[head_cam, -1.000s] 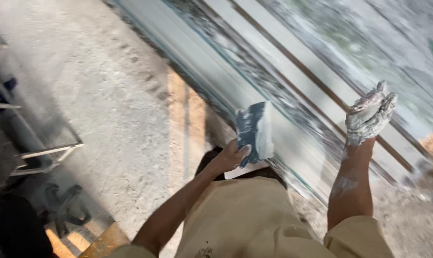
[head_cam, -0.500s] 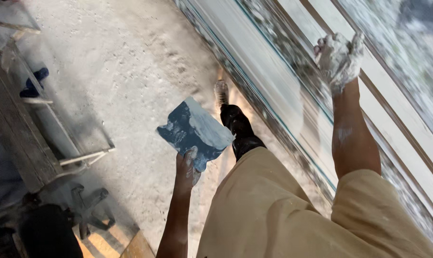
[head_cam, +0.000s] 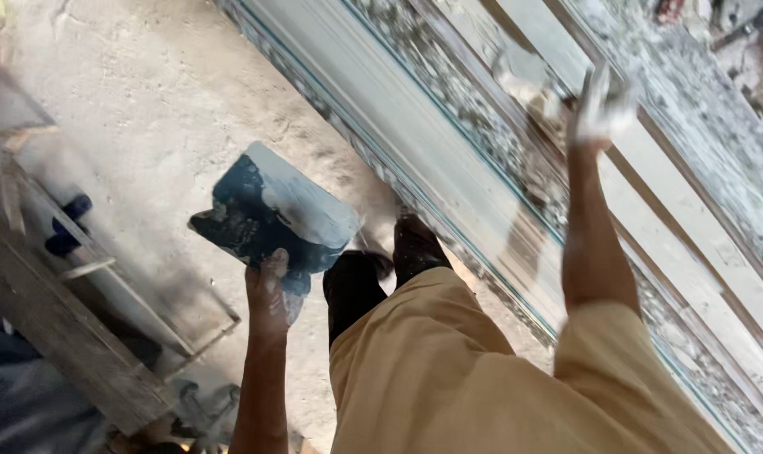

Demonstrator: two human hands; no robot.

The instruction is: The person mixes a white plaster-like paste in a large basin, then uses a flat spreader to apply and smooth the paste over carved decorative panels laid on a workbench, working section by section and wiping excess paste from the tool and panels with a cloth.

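Note:
My left hand [head_cam: 272, 290] grips the near edge of a flat dark blue board [head_cam: 272, 219] that is smeared with pale wet plaster. It is held level over the dusty concrete floor [head_cam: 163, 92]. My right hand [head_cam: 598, 105] is raised and coated in white plaster. It hovers, motion-blurred, over a long pale plaster moulding [head_cam: 432, 134] that runs diagonally across the view. Whether the fingers hold anything is unclear. My black shoes [head_cam: 415, 244] stand right beside the moulding's near edge.
A weathered wooden plank [head_cam: 62, 336] and a thin metal frame [head_cam: 146, 311] lie at the lower left, with a small dark blue object [head_cam: 66, 227] beside them. Grey rubble [head_cam: 701, 151] and parallel wooden strips [head_cam: 651, 210] line the moulding's far side.
The view has swung along the moulding. My left hand has brought the blue board away from the moulding and out over the floor. My right arm has stayed raised above the moulding.

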